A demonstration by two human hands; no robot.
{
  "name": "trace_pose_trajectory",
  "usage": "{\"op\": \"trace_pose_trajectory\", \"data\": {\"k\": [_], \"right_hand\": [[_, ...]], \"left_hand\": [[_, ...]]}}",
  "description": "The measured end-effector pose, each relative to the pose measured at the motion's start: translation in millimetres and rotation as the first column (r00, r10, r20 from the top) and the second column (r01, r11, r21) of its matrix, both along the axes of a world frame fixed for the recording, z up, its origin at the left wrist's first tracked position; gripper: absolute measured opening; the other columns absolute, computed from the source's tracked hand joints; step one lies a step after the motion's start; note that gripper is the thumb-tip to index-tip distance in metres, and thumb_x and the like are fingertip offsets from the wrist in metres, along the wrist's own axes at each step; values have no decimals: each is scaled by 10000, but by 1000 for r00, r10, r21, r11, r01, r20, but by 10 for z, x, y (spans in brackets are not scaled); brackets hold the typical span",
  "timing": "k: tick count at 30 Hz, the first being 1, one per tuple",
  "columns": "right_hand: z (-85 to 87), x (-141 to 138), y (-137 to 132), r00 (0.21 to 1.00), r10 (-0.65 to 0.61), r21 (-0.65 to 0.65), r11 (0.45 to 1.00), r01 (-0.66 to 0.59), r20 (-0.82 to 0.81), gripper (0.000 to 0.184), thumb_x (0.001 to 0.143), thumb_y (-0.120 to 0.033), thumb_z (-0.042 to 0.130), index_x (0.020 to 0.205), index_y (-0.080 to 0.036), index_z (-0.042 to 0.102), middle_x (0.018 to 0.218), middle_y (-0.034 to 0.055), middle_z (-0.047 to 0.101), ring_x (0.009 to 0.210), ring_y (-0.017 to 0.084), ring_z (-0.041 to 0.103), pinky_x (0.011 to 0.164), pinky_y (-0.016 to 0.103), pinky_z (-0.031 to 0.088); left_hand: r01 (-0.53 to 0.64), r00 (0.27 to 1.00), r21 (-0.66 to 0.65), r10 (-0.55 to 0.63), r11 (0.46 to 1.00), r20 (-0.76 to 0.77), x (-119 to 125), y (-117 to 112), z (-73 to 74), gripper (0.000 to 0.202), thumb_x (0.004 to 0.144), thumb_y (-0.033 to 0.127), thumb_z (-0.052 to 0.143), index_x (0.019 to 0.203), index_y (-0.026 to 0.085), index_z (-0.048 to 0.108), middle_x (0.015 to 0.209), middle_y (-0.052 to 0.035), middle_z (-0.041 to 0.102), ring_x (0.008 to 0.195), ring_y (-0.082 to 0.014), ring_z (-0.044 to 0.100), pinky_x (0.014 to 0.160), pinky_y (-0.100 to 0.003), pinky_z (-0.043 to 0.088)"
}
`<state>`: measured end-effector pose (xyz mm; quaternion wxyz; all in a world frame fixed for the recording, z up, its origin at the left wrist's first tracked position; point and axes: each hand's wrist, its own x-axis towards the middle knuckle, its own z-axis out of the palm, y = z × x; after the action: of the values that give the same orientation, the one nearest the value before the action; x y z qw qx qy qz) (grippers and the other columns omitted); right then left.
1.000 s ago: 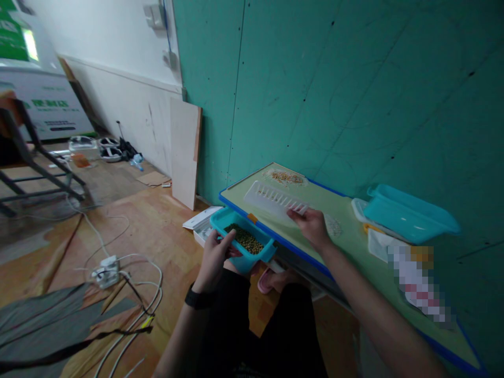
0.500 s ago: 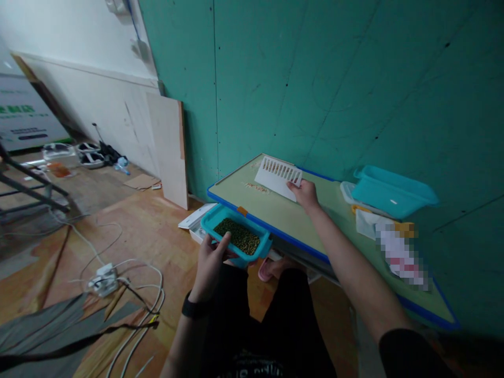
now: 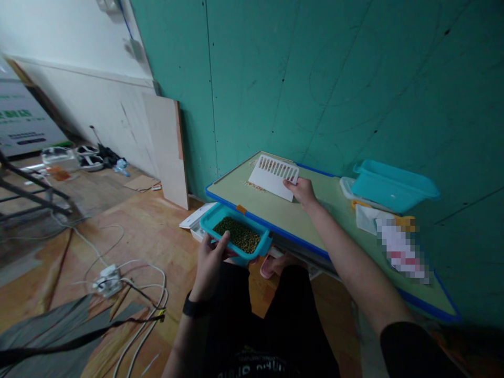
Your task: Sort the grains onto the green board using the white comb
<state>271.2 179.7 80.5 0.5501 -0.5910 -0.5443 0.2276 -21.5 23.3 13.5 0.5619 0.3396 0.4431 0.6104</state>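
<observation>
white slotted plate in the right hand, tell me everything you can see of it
The white slotted plate is thin, flat and roughly rectangular, and looks like plastic. A row of narrow parallel openings runs along its far part; the near part is solid. The right hand grips its right end, thumb on the near face. It seems tilted over the pale green tabletop, with scattered grains along its near left edge. Whether it touches the tabletop is unclear.

Head-worn view, forward and down
</observation>
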Motion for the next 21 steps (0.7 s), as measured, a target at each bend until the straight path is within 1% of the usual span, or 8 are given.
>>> {"op": "trace_pose_trajectory", "data": {"k": [7,9,16,21], "right_hand": [[-43,0,18,995,56,-13,998,-57,-86,445,592,-530,808,759,-126,725,753,78,739,690,201,652,588,279,456],[-46,-1,14,992,76,-20,997,-78,-103,465,584,-543,813,774,-127,726,773,83,746,699,202,656,590,278,463],[-30,-44,-18,980,138,-51,988,-147,-146,535,536,-585,824,797,-128,724,810,90,741,709,207,656,611,294,481],[-29,-56,-21,982,144,-46,988,-150,-123,526,530,-593,826,757,-132,718,773,80,728,688,197,638,609,290,465]], "left_hand": [[-2,1000,-5,1,1000,-17,1,-17,41,477,676,502,863,918,192,593,601,37,639,485,-150,631,504,-265,551],[-5,1000,-6,5,1000,-23,3,-18,46,485,670,507,865,922,193,595,611,34,646,485,-154,635,504,-268,551],[-3,1000,10,3,1000,5,-5,-9,-5,478,690,490,864,958,193,601,674,36,657,507,-142,635,526,-274,565],[6,1000,6,-6,1000,-9,-11,0,-32,472,702,489,854,986,190,625,683,19,681,517,-148,644,531,-272,565]]}}
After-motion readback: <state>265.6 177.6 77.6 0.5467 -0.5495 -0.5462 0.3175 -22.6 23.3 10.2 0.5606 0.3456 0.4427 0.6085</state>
